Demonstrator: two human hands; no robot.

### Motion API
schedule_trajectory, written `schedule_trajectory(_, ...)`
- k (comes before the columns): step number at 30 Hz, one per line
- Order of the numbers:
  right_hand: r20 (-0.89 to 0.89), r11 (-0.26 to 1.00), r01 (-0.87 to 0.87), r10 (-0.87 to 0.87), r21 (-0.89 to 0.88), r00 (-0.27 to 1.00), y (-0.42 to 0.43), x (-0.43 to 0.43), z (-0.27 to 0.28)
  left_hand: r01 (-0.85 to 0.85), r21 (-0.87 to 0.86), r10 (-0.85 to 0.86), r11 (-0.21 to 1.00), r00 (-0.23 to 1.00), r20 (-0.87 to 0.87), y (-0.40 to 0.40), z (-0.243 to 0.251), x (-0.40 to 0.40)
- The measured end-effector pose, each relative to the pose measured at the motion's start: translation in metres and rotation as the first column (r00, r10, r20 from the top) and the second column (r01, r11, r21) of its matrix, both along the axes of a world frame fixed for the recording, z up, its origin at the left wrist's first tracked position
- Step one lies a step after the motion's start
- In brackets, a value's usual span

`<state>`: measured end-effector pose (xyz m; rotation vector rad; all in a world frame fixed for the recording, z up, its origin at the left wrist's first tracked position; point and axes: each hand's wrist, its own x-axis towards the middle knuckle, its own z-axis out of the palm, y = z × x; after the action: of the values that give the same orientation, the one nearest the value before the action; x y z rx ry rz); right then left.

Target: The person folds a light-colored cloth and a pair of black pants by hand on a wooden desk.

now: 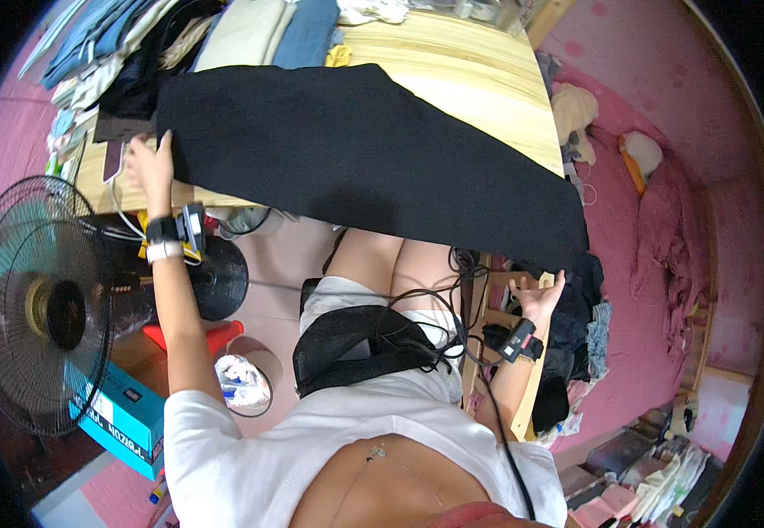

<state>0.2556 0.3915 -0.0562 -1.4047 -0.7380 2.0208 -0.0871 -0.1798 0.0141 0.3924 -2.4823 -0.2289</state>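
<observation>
A long piece of black cloth (355, 145), which looks like trousers folded lengthwise, lies across the wooden table (481, 79) and hangs past its front edge over my thighs. My left hand (149, 165) is at the cloth's left end, its thumb against the edge and its blurred fingers spread over the tabletop. At the far right end, my right hand (537, 296) is palm up with its fingertips at the lower corner of the cloth. Part of those fingers is hidden under the fabric, so its hold is unclear. Both wrists wear strapped devices.
Folded clothes (243, 33) are stacked along the table's back left. A standing fan (39, 307) is close to my left arm, above a blue box (118, 416). Black cables (421, 297) cross my lap. A bed with pink bedding (633, 264) lies to the right, near a waste bin's (243, 383) opposite side.
</observation>
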Motion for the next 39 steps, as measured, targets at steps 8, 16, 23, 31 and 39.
schedule_trajectory(8,-0.478,0.920,-0.007,-0.197,-0.391,0.856,0.038,-0.025,-0.020,0.269,0.779,-0.552,0.566,0.825,0.116,-0.035,0.012,-0.073)
schedule_trajectory(16,-0.362,0.996,-0.072,0.047,-0.058,0.931,0.099,-0.032,-0.010,0.214,0.917,-0.742,0.336,0.659,0.119,0.014,0.077,-0.030)
schedule_trajectory(23,-0.376,0.917,0.120,0.035,0.381,0.926,0.057,-0.109,0.110,0.596,0.701,-0.479,0.390,0.782,-0.398,0.009,0.096,-0.026)
schedule_trajectory(31,-0.292,0.920,0.118,-0.004,0.375,0.956,0.115,-0.137,0.046,0.493,0.469,-0.584,0.733,0.810,0.062,-0.053,0.033,-0.043)
schedule_trajectory(39,-0.078,0.921,-0.155,0.195,0.357,0.978,0.132,-0.089,0.042,0.218,0.115,-0.226,0.969,0.972,0.059,-0.034,0.027,-0.026)
